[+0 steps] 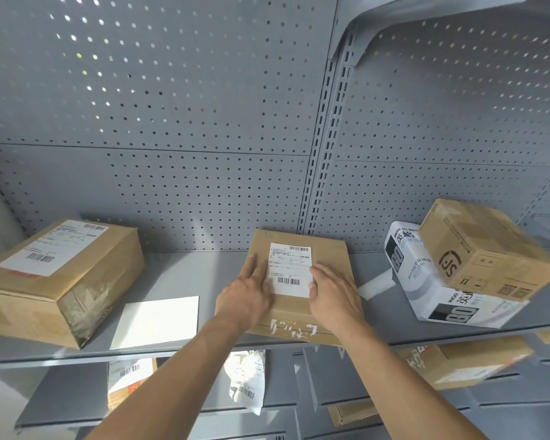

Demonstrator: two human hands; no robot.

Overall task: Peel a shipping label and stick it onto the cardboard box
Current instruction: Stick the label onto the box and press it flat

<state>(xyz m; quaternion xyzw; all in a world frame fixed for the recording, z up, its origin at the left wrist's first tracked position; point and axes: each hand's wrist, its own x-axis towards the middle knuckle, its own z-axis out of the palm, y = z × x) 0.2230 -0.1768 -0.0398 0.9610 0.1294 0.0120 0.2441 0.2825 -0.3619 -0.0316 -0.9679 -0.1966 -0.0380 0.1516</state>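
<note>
White label [289,269] flat atop cardboard box [327,252]

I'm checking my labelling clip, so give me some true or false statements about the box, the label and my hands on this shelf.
1. The shipping label lies on top of the middle cardboard box. True.
2. Both hands lie flat at the label's sides: left hand, right hand. True.
3. The blank white sheet lies to the right of that box. False: it lies to its left.
4. The large box on the left has no label. False: it carries one on top.
5. A brown box rests on the white carton. True.
</note>
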